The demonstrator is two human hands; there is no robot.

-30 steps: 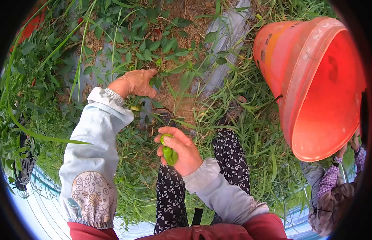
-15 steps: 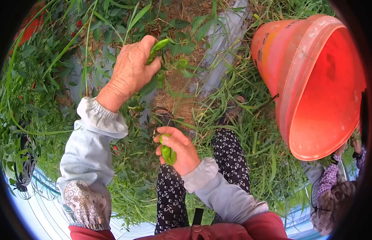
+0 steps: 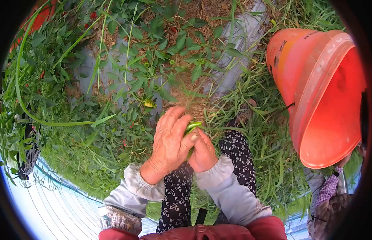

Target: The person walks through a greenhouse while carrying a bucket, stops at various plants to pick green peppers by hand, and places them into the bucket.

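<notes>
Left hand (image 3: 168,140) has come down from the plant and is now meeting the right hand (image 3: 202,151) above the knees; both are closing around green peppers (image 3: 191,128), pressed between them. Orange bucket (image 3: 322,92) is hanging well right.

Two hands (image 3: 182,144), one orange bucket (image 3: 314,92) (tipped), one visible green pepper (image 3: 192,127)

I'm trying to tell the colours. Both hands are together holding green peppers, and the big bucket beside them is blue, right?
Not quite. The bucket is orange, not blue, as the head view shows. The rest holds: the left hand and right hand are together, holding green peppers.
</notes>
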